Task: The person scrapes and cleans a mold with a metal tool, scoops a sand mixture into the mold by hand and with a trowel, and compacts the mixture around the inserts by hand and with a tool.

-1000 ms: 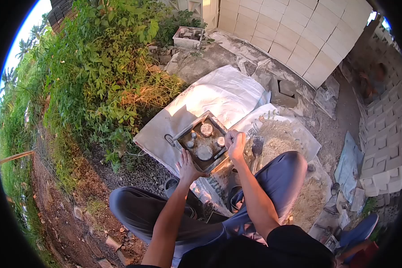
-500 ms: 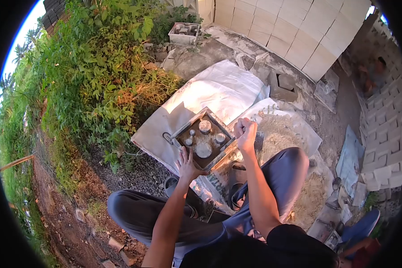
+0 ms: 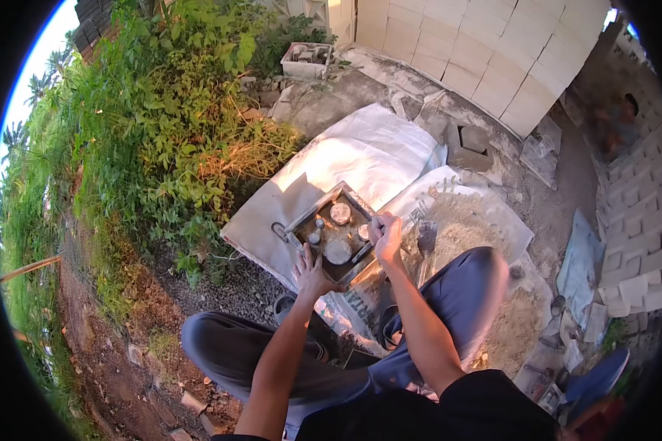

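Observation:
A square mould frame [image 3: 296,234] with a wire loop on its left side lies on the white sack sheet. Inside it are several round pieces, the largest a pale disc [image 3: 338,251] with a smaller disc [image 3: 340,213] behind it. My left hand [image 3: 312,278] rests with spread fingers on the frame's near-left edge. My right hand [image 3: 387,239] is closed in a fist over the frame's right side, close to a small round piece [image 3: 363,232]. Whatever the fist may hold is hidden.
Sandy powder [image 3: 467,220] is heaped on the sheet [image 3: 375,140] at the right, with a dark-bladed trowel-like tool [image 3: 427,237] beside it. A white crate [image 3: 306,60] stands behind, near the plants. Pale blocks [image 3: 485,59] are stacked at the back. Another person [image 3: 619,121] appears blurred at far right.
My right fist has moved left and slightly nearer to me, from beyond the frame's right corner to over its right side. My left hand keeps its place on the edge.

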Motion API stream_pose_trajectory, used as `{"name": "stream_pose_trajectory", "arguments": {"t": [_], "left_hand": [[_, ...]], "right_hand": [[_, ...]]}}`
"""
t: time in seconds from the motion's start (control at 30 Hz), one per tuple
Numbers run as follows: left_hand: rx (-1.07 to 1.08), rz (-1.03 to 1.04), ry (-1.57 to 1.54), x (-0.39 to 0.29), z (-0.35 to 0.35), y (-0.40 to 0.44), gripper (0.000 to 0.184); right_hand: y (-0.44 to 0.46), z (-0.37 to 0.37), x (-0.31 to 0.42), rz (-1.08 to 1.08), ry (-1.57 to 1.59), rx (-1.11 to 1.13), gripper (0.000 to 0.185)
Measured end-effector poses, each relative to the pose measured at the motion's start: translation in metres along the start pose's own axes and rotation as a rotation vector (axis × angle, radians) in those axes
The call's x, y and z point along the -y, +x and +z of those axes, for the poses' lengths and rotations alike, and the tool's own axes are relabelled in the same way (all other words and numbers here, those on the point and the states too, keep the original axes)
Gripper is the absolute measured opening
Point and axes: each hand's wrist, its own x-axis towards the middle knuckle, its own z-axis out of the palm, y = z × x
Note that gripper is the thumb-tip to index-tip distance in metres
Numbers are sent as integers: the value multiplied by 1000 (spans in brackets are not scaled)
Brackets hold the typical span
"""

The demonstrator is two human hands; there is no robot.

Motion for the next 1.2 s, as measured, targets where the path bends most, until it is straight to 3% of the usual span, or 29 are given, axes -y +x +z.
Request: {"name": "stream_pose_trajectory", "arguments": {"t": [0.1,0.17,0.2,0.23,0.3,0.37,0.47,0.57,0.6,0.73,0.8,0.93,1.0,1.2], "left_hand": [[48,-55,50,-15,-6,2,124],[-40,-47,-4,-23,8,13,103],[-280,66,18,-31,12,18,72],[-281,75,24,-34,11,28,72],[-47,221,-122,-37,7,50,69],[-71,202,42,-18,46,91,69],[-15,28,-131,-24,44,102,71],[160,27,22,-65,-13,85,68],[63,91,189,-56,5,99,63],[-74,63,234,-54,39,117,54],[-187,10,19,-58,39,118,42],[-84,62,-119,-63,26,116,35],[-218,50,-302,-61,31,119,27],[-369,31,-347,-76,29,107,25]], "right_hand": [[0,2,-2,-1,-31,-7,55],[-4,3,4,13,-66,-33,55],[-3,3,6,53,-15,-37,56],[-2,2,8,46,-11,-45,56],[-2,2,13,76,6,-77,56],[1,2,16,63,-11,-84,55],[3,-3,19,72,62,-133,53],[5,-6,19,86,78,-138,53],[5,-9,15,87,51,-124,52],[6,-13,12,72,78,-131,52],[9,-16,9,68,80,-135,52],[13,-20,15,136,117,-162,54],[15,-21,12,130,130,-186,54],[13,-33,13,128,133,-206,56]]}}
